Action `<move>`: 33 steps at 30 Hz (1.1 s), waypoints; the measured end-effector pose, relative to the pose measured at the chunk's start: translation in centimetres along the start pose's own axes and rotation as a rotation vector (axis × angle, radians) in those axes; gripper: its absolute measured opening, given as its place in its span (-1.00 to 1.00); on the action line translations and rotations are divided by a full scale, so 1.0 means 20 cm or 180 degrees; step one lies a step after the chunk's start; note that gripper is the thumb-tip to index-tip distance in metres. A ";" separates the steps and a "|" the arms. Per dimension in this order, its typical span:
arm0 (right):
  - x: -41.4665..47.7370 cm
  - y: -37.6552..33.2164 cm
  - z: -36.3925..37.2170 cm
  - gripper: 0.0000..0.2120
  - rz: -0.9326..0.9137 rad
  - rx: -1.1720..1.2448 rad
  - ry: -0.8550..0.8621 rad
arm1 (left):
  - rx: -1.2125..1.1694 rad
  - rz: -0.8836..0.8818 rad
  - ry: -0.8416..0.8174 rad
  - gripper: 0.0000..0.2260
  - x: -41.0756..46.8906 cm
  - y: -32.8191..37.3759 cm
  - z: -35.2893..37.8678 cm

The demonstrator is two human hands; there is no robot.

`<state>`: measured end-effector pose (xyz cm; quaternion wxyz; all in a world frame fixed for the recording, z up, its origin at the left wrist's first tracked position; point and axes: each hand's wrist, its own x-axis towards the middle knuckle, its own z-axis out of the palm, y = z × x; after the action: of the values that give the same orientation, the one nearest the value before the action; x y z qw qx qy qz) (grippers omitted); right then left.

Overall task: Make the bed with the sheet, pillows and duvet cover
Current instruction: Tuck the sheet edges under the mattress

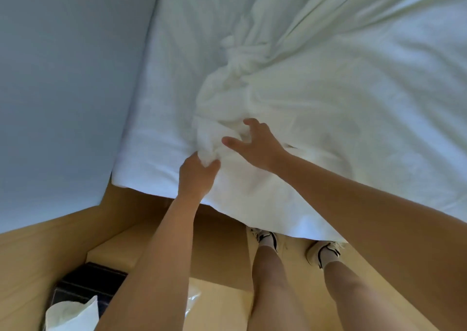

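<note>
Centre frame: left hand [195, 176] grips bunched duvet [328, 103]; right hand [255, 146] spread over it (fingers [249, 123] loosely curved). Tissues [73, 313] lower left; wall [63, 78] upper left.

White duvet cover [341, 103] & sheet [161, 103], blue-grey wall [63, 78], tan floor [227, 298], white sneakers [323, 252] w/ black trim.

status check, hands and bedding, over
Left hand gripping bunched white linen at the bed's near corner. Right hand open, fingers spread over the bunch. Linen twisted mid-bed, not yet flat. Nothing blocking in view.
</note>
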<state>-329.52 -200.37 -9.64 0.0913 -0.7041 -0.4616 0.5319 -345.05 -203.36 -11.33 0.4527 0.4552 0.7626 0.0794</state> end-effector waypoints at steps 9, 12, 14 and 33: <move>-0.23 -0.29 0.77 -0.06 -0.0291 -0.0371 -0.1720 | 0.0335 -0.1404 0.0797 -0.82 -0.63 -0.64 -0.45; -0.28 -0.21 0.91 -0.14 -0.0194 -0.0539 -0.2108 | 0.0790 -0.1353 0.0646 -0.80 -0.55 -0.66 -0.37; -0.24 -0.18 0.84 -0.24 -0.0275 -0.0527 -0.2085 | 0.0752 -0.1156 0.0670 -0.63 -0.43 -0.58 -0.30; 1.20 -0.30 -1.07 -0.42 0.0227 -0.0180 0.1700 | 0.1472 0.0286 0.0452 -0.22 0.94 1.09 0.26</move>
<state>-314.79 -171.38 -12.99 0.1714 -0.8375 -0.4107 0.3171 -330.80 -177.90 -14.27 0.2777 0.5734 0.7694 -0.0454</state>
